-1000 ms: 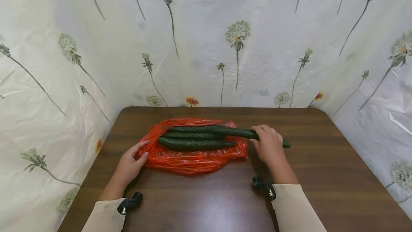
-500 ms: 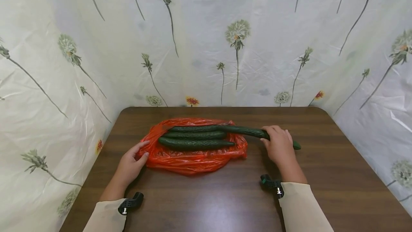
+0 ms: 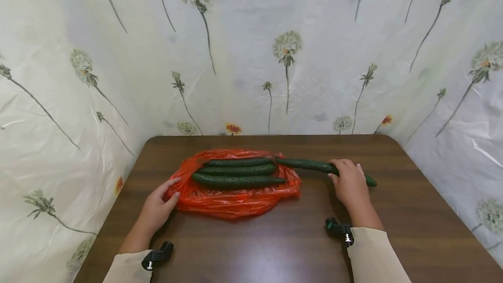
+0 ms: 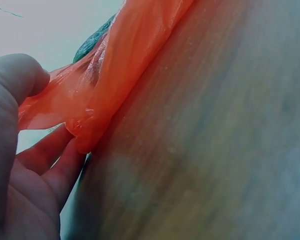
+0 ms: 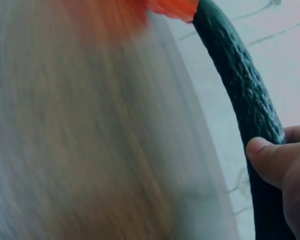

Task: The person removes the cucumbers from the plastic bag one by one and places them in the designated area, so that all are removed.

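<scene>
Dandelion-print backdrop (image 3: 235,56), brown table (image 3: 220,248), cucumbers (image 3: 238,181)

Left hand (image 3: 155,209) outstretched, holding between thumb (image 4: 21,75) and fingers (image 4: 45,149); right hand (image 3: 352,188) palm-down, gripping.

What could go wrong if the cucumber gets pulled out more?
The held cucumber has its far end at the edge of the red bag, so it might snag and drag the plastic. The left hand has only the bag's other edge between thumb and fingers, so a hard tug could perhaps slip it loose or tear it. The three cucumbers lie in the open bag, so they might roll if it jerks while the right hand pulls.
</scene>
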### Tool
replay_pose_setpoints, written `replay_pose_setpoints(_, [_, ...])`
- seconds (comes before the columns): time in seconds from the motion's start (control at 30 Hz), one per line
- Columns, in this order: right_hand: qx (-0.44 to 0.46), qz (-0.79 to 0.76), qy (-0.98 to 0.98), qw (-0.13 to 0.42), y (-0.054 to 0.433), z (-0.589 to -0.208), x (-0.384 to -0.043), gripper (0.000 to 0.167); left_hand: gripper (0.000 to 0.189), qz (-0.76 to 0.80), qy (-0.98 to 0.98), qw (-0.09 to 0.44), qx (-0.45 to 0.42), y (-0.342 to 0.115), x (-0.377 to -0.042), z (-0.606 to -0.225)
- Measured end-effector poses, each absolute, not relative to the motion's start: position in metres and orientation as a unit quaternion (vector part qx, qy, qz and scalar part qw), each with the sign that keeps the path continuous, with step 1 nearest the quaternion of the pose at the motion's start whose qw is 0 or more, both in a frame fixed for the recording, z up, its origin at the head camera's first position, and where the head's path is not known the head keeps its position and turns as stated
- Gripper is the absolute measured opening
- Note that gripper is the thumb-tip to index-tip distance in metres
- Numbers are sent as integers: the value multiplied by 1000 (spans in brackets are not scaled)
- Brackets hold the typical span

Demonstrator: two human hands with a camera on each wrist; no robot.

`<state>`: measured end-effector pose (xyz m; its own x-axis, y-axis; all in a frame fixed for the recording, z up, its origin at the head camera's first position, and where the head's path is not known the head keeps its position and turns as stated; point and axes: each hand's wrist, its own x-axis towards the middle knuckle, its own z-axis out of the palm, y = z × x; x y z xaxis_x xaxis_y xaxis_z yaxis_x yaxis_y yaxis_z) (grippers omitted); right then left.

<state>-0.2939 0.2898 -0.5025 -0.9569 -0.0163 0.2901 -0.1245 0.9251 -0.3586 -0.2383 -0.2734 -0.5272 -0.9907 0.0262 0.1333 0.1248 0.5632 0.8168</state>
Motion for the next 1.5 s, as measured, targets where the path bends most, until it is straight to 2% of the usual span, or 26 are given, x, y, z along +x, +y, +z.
replay_pose_setpoints(0.47, [1,200,-963,179,313,-508,-297,42,48,-462,-884,51,-46,-275,-240,-528])
replay_pose_setpoints(0.77, [-21,201,-962,181,329,-512,-304,40,47,-467,-882,49,-39,-275,-242,-529])
replay_pose_setpoints(1.5, [-68,184,-973,124,365,-526,-297,43,47,-464,-884,40,-33,-278,-240,-528])
